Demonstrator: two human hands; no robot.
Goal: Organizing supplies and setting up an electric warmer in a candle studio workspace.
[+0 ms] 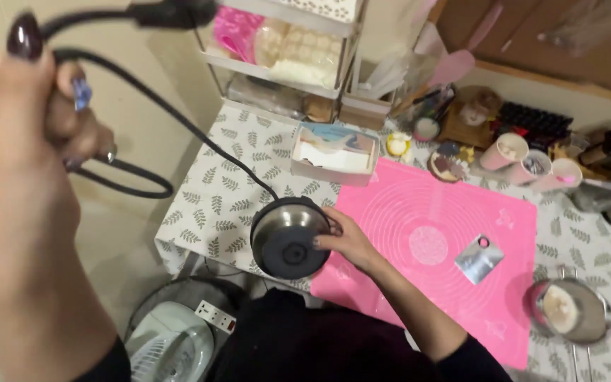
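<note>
My left hand (15, 163) is raised close to the camera, shut on a looped black power cord (171, 117) whose plug (171, 13) sticks out at the top. The cord runs down to a round steel electric pot (288, 237), tilted on its side at the front left edge of the leaf-patterned tablecloth (228, 191). My right hand (344, 240) grips the pot's right rim, next to a pink silicone mat (447, 212).
A white open box (334, 152) and a wire shelf rack (284, 49) stand at the back. Pink cups (525, 159) line the back right. A foil pouch (479, 258) lies on the mat. A steel bowl (571, 311) sits front right. A white fan (171, 346) is on the floor.
</note>
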